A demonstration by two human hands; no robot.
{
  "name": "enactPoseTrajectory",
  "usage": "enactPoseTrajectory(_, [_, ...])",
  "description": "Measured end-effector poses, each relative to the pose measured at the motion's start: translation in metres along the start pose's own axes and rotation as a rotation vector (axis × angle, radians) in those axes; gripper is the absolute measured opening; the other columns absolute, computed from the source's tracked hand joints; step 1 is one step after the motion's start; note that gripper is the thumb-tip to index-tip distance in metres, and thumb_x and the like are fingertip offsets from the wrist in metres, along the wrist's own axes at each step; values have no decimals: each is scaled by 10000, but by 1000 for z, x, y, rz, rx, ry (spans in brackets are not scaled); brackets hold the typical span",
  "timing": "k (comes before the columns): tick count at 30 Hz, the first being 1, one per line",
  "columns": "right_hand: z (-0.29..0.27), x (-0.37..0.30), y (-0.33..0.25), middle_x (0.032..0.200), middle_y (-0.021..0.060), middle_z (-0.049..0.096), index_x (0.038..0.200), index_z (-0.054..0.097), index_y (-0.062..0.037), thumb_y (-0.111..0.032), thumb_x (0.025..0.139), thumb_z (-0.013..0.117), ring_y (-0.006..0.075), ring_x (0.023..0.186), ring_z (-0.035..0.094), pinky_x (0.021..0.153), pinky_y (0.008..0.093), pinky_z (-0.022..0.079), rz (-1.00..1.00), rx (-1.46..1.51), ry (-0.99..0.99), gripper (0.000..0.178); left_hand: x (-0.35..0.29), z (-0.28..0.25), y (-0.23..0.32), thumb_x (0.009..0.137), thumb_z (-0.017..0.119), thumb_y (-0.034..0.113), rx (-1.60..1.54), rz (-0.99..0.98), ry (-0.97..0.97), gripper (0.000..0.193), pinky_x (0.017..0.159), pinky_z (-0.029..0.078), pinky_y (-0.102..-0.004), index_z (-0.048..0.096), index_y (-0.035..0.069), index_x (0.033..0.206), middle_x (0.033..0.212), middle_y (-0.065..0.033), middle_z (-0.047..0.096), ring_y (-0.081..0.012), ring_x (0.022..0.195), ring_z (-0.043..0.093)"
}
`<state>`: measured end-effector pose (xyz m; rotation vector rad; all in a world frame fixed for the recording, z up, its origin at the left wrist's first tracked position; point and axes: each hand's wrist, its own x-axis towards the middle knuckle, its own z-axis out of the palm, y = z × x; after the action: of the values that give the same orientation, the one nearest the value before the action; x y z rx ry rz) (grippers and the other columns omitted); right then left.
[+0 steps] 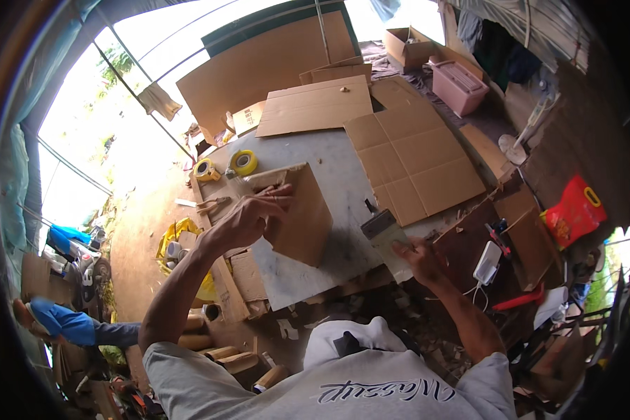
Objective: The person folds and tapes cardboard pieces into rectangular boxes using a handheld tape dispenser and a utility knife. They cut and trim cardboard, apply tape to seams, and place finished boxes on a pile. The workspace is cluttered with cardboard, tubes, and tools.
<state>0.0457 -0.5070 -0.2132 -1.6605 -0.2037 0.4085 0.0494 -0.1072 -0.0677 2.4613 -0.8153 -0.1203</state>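
the brown cardboard box (308, 224) stands on the grey table (343, 183), ahead of me and just left of centre, between my two hands. its long side runs roughly away from me, from a near corner close to the table's front edge up to the far rim, leaning a little to the left as it goes. the open end seems to be on the left, under my fingers.

my left hand (253, 212) is the nearer one: it touches the box at its upper left, fingers bent over the rim. i cannot tell whether they pinch the cardboard or only rest on it.

my right hand (418, 257) is to the right of the box and apart from it, closed on the near, pale end of a flat tool (390, 241); its dark end points away from me and slightly left, with a gap of bare table before the box's side.

beyond my left hand lie a yellow tape roll (248, 170) and a second roll (204, 170). a creased cardboard sheet (413, 161) lies flat beyond the tool, to the right.
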Motion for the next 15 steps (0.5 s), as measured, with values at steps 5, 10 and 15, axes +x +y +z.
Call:
enactPoseTrajectory(5, [36,23,-75,833,164,677,1015,617,58,-383,881,693,197,803,655,714,364,515,-302,-171,4,467,20,-8,4,807,620,-134,-48,58,162,295,1038,510,-418,730,-9,1051,1162,-181,710,-336,1247,604])
enactPoseTrajectory(10, [53,59,-95,834,229,662,1019,585,108,-321,853,716,360,743,687,635,434,525,-373,-418,-25,478,53,-20,-12,882,677,56,-391,15,235,363,1015,490,-398,661,29,1244,1238,-156,671,-276,1143,640])
enactPoseTrajectory(15, [64,91,-76,730,216,625,983,567,101,-376,813,759,409,663,665,578,450,512,-619,-531,60,541,80,-27,-37,883,673,59,-672,43,-11,345,942,518,-357,666,17,1226,1164,-129,695,-209,1061,668])
